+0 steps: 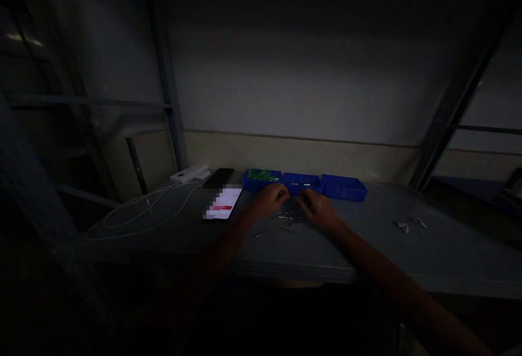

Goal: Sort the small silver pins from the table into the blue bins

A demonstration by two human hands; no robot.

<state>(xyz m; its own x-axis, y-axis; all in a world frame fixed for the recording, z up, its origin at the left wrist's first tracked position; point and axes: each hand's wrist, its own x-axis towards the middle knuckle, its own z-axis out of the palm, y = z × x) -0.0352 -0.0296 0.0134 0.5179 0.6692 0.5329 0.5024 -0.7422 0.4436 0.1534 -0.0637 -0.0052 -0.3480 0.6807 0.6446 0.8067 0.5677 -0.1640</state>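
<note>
My left hand [271,200] and my right hand [318,209] meet just above the grey table, fingertips pinched. Between them runs a thin metal rod-like piece [294,197], with each hand closed on one end; its exact kind is too small and dark to make out. Beneath lies a loose heap of small thin metal pieces [289,216], and a single similar piece [261,233] lies to the front left. Behind my hands stand a blue bin [255,185] with green pieces, a middle blue bin [317,183] holding a few slender metal pieces, and a third blue bin [345,188] at the right.
A lit phone [223,204] lies left of my hands, with a dark phone-like slab [219,178] behind it. White cables [150,198] trail from a power strip [190,174]. Small crumpled whitish bits [403,227] lie at the right. Metal uprights [173,122] frame the table.
</note>
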